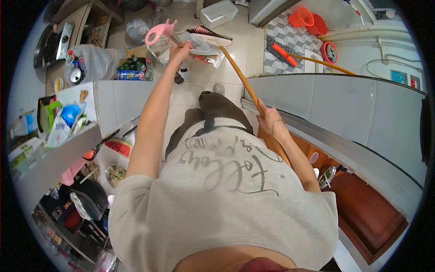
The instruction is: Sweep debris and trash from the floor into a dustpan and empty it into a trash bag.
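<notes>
My left hand (pixel 180 51) is closed around a metal pole (pixel 175 39) topped by a pink plastic handle (pixel 161 32) with a loop and hook. Below it, a grey plastic bag (pixel 200 42) and crumpled wrappers (pixel 215 60) lie bunched together. Beside them is a dark, toothed or bristled edge (pixel 210 32); whether it belongs to a broom or a dustpan I cannot tell. My right hand (pixel 270 119), with a bangle at the wrist, grips a wooden stick (pixel 243 78). Its far end reaches the wrappers, while its near end passes under my right forearm.
A clear plastic tub (pixel 219 14) and a tied bag (pixel 137 30) sit on the tiled floor (pixel 193 93). At right, a mop (pixel 284 55) lies by red buckets (pixel 301 17) beyond a low tiled wall (pixel 340 95). Bottles in a box (pixel 132 64) and watermelon (pixel 118 148) are at left.
</notes>
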A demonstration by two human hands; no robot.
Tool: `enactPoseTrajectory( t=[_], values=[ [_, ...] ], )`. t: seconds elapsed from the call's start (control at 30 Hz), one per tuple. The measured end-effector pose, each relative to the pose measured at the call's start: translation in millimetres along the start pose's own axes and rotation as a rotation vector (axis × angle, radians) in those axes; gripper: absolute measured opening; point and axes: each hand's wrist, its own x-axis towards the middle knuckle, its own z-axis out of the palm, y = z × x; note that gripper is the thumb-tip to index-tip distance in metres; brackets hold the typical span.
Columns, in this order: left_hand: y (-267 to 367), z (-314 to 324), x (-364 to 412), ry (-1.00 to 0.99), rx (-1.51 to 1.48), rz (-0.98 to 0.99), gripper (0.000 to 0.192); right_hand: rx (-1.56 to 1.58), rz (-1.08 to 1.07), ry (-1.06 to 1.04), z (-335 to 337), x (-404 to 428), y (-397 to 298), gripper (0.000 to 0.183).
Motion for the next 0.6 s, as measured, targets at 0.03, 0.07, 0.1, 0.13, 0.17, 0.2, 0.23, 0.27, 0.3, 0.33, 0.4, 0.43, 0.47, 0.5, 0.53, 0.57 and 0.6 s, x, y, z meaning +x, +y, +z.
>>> enactPoseTrajectory(
  t=[0.03, 0.07, 0.1, 0.13, 0.17, 0.2, 0.23, 0.27, 0.3, 0.33, 0.4, 0.43, 0.47, 0.5, 0.53, 0.57, 0.6],
  values=[
    [6, 1, 5, -0.015, 0.019, 0.001, 0.037, 0.019, -0.036, 0.010, -3, 6, 4, 0.066],
    [11, 2, 8, -0.028, 0.021, -0.015, 0.036, 0.041, -0.067, 0.021, -4, 11, 6, 0.066],
    [19, 2, 14, -0.051, 0.029, -0.020, 0.036, 0.075, -0.045, 0.025, -2, 18, 6, 0.066],
    [18, 6, 25, -0.060, 0.071, -0.057, 0.035, 0.087, -0.038, 0.009, 1, 26, 6, 0.064],
    [12, 7, 39, -0.076, 0.115, -0.090, 0.036, 0.102, -0.024, -0.006, 4, 34, 4, 0.062],
    [-12, 7, 58, -0.032, 0.175, -0.015, 0.038, 0.142, 0.018, 0.010, 7, 40, 0, 0.062],
    [-50, 3, 83, 0.012, 0.227, 0.068, 0.041, 0.129, -0.012, 0.004, 7, 46, -7, 0.061],
    [-104, -18, 109, 0.072, 0.169, -0.069, 0.046, 0.106, -0.062, -0.007, 5, 53, -15, 0.060],
    [-84, 2, 111, -0.118, 0.077, -0.058, 0.044, 0.195, 0.004, 0.019, 17, 51, -13, 0.059],
    [-93, -10, 127, -0.203, -0.203, -0.043, 0.040, 0.258, -0.010, 0.042, 29, 64, -24, 0.061],
    [-46, 11, 118, -0.268, -0.216, -0.102, 0.032, 0.315, 0.116, 0.026, 47, 73, -51, 0.065],
    [-32, 8, 124, -0.268, 0.036, -0.267, 0.033, 0.336, 0.133, 0.040, 59, 76, -65, 0.068],
    [-35, 7, 131, -0.247, 0.006, -0.151, 0.036, 0.377, 0.165, 0.057, 72, 84, -83, 0.070],
    [-40, 3, 142, -0.315, -0.012, -0.053, 0.033, 0.412, 0.186, 0.071, 88, 91, -103, 0.072],
    [-81, -32, 198, -0.374, -0.153, 0.060, 0.029, 0.442, 0.188, 0.086, 93, 100, -129, 0.072],
    [-76, -9, 198, -0.458, -0.145, 0.078, 0.025, 0.504, 0.259, 0.059, 106, 98, -141, 0.073],
    [-77, -4, 205, -0.522, -0.125, 0.106, 0.026, 0.544, 0.288, 0.038, 114, 96, -154, 0.074]
  ],
)
